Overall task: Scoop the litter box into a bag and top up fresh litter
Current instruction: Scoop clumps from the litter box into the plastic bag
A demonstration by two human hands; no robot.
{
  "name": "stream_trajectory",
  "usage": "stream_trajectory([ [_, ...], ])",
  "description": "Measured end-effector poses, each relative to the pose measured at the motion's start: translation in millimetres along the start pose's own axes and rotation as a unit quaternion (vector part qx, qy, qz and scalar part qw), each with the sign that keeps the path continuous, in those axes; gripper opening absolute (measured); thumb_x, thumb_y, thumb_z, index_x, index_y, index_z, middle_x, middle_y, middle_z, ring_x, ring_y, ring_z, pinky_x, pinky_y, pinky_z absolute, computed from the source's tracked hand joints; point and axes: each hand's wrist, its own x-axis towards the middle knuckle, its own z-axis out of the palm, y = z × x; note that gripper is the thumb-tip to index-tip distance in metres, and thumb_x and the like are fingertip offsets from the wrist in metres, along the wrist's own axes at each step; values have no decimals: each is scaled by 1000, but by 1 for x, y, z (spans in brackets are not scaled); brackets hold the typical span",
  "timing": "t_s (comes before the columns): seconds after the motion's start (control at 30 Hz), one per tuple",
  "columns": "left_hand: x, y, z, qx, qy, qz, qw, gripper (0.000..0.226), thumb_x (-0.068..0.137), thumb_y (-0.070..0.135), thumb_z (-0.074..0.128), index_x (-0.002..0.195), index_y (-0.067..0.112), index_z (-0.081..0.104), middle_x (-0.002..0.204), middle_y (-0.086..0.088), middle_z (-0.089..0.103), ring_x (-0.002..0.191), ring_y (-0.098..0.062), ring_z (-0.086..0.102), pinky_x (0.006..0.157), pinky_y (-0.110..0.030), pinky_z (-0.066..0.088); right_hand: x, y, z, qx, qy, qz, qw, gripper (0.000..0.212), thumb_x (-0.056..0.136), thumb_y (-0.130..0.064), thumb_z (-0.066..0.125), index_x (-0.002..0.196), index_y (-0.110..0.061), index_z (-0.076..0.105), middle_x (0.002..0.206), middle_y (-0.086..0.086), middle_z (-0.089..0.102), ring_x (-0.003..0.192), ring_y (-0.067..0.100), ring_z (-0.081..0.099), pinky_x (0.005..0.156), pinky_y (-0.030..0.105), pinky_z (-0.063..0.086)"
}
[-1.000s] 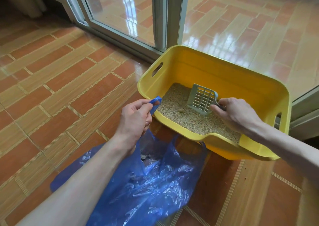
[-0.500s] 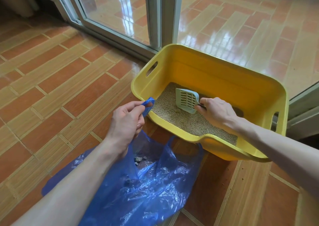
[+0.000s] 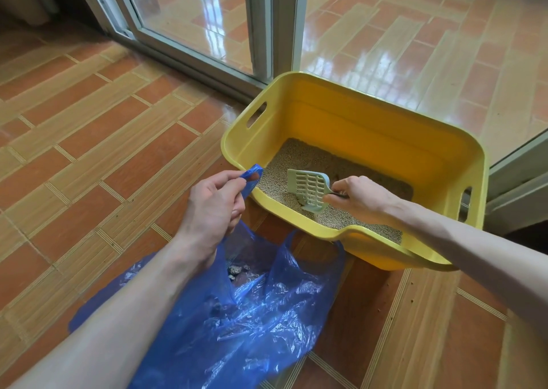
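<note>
Head view: the yellow litter box (image 3: pixel 382 139) sits on the tiled floor (image 3: pixel 89 151) by a glass door (image 3: pixel 201 17). The left hand (image 3: pixel 212 207) pinches a handle of the blue bag (image 3: pixel 246 314), keeping its mouth open just beside the box. The right hand (image 3: pixel 360 200) grips the slotted scoop (image 3: pixel 310 191), its blade dug into the litter (image 3: pixel 296 163). A few clumps (image 3: pixel 235 269) already lie in the bag, so scooping looks underway; topping up fresh litter remains.

Litter box (image 3: pixel 385 127) stands on floor before sliding door (image 3: pixel 261 23); scoop (image 3: pixel 310 191) lies in its litter (image 3: pixel 296 157); bag (image 3: pixel 252 314) in front, left.
</note>
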Motion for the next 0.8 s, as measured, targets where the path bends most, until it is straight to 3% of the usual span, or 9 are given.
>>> stream_trajectory([
  [0.13, 0, 0, -3, -2, 5, 1, 1000, 28, 106, 12, 46, 112, 7, 72, 48, 2, 29, 36, -8, 18, 37, -14, 16, -1, -9, -3, 73, -51, 27, 996, 35, 100, -43, 57, 74, -22, 65, 58, -7, 56, 45, 9, 43, 41, 21, 31],
  [0.23, -1, 1, -3, -4, 3, 3, 1000, 28, 106, 13, 46, 111, 7, 73, 48, 2, 30, 36, -8, 18, 37, -15, 17, -2, -10, -1, 189, -109, 60, 974, 37, 98, -42, 59, 75, -13, 68, 59, -3, 55, 49, 14, 43, 47, 27, 34],
  [0.3, -1, 1, -3, -2, 2, 3, 1000, 28, 106, 14, 46, 110, 8, 73, 48, 2, 30, 36, -8, 19, 36, -15, 17, -4, -10, -1, 264, -127, 82, 953, 37, 99, -39, 61, 81, -8, 68, 56, -3, 48, 46, 13, 37, 42, 24, 30],
  [0.53, -3, 2, -5, 0, 5, 6, 1000, 27, 106, 14, 47, 111, 8, 73, 48, 3, 31, 35, -7, 19, 36, -15, 18, -14, 2, -10, 373, -151, 119, 908, 34, 100, -40, 60, 95, -6, 66, 52, -7, 37, 45, 10, 25, 40, 22, 20],
  [0.8, -3, 1, -4, 1, 9, 9, 1000, 27, 105, 13, 47, 110, 8, 74, 48, 2, 30, 36, -8, 19, 37, -15, 17, -27, 7, -23, 422, -138, 150, 883, 33, 102, -43, 55, 93, -11, 60, 57, -5, 28, 46, 11, 20, 37, 21, 17],
])
